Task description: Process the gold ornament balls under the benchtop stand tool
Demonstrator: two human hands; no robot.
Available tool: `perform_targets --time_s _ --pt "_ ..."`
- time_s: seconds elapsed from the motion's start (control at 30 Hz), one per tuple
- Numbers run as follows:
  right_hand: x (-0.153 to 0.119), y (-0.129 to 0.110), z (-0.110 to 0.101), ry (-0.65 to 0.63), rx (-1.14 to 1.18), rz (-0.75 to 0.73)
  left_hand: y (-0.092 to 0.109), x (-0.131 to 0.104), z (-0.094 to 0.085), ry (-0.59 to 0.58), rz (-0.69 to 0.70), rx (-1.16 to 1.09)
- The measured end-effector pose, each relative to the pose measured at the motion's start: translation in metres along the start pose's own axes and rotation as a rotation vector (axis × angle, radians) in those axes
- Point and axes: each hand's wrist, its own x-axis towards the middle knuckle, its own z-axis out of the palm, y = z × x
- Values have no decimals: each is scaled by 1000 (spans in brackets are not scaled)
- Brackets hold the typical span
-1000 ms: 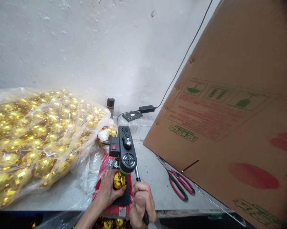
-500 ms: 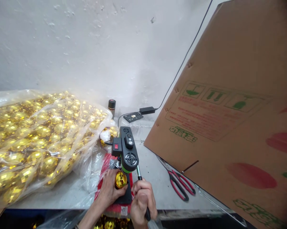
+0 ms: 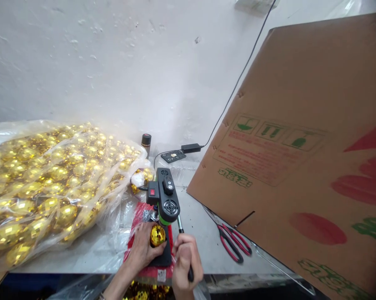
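A small black bench drill press (image 3: 167, 196) with a red switch stands on a dark base plate (image 3: 166, 257). My left hand (image 3: 142, 245) is wrapped around a shiny gold mirror ball (image 3: 158, 236), holding it on the base under the drill head. The head hides the drill bit and the top of the work area. To the right, my right hand (image 3: 187, 260) is closed around the black grip of the press's lever (image 3: 180, 225). Beneath the press lies a red sheet (image 3: 136, 221).
A large clear plastic bag (image 3: 59, 187) full of gold balls fills the left. Red-handled scissors (image 3: 234, 241) lie beside a big cardboard box (image 3: 278, 104) on the right. Behind the press are a dark can (image 3: 146, 143), a phone-sized object (image 3: 173, 156) and a power adapter (image 3: 190, 148).
The view has shifted slightly, and the box appears a little lower and further left. Both hands keep their grips on the mirror ball and lever.
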Motion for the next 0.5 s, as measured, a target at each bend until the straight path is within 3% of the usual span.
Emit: perform_targets --time_s 0.17,0.33,0.4,0.5 --pt "46 -34 -5 -91 -5 143 -11 -25 -10 -3 56 28" --pt "32 -28 -3 -60 47 135 -50 -78 -13 -57 307 150" --pt "20 -26 2 -5 66 208 -54 -75 -17 -9 317 163" --pt "12 -29 8 92 91 322 -44 -26 -34 122 177 209"
